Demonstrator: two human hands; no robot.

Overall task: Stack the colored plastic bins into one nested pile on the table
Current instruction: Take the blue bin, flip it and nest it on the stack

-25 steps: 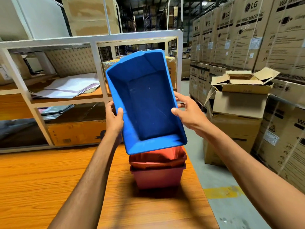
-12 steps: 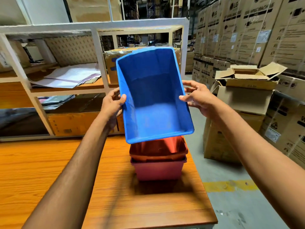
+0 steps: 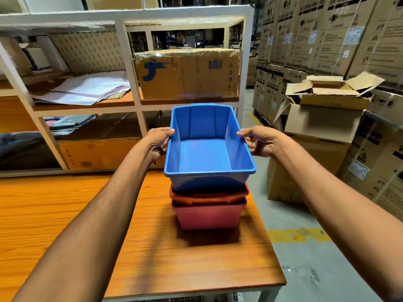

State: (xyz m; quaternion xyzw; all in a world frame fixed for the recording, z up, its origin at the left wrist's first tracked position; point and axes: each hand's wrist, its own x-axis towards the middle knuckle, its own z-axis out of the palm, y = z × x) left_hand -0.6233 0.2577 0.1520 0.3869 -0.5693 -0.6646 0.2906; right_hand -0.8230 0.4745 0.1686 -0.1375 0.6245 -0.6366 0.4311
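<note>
A blue plastic bin [image 3: 207, 158] sits upright in the top of a pile, its base inside an orange-red bin [image 3: 209, 196]. That bin is nested in a pinkish-red bin [image 3: 208, 215] standing on the wooden table [image 3: 152, 247] near its right edge. My left hand [image 3: 159, 139] grips the blue bin's left rim, fingers curled over the edge. On the opposite rim, my right hand [image 3: 257, 140] holds the bin the same way. The blue bin is empty.
A white-framed shelf unit [image 3: 128, 68] stands behind the table with papers [image 3: 87, 88] and a cardboard box [image 3: 187, 74]. Stacked cartons [image 3: 327, 33] and an open box [image 3: 327, 92] fill the right side. A concrete floor with a yellow line [image 3: 298, 235] lies right of the table.
The blue bin has come down from a steep tilt in the air to level, its base now inside the orange-red bin. Both hands kept their hold on its rims.
</note>
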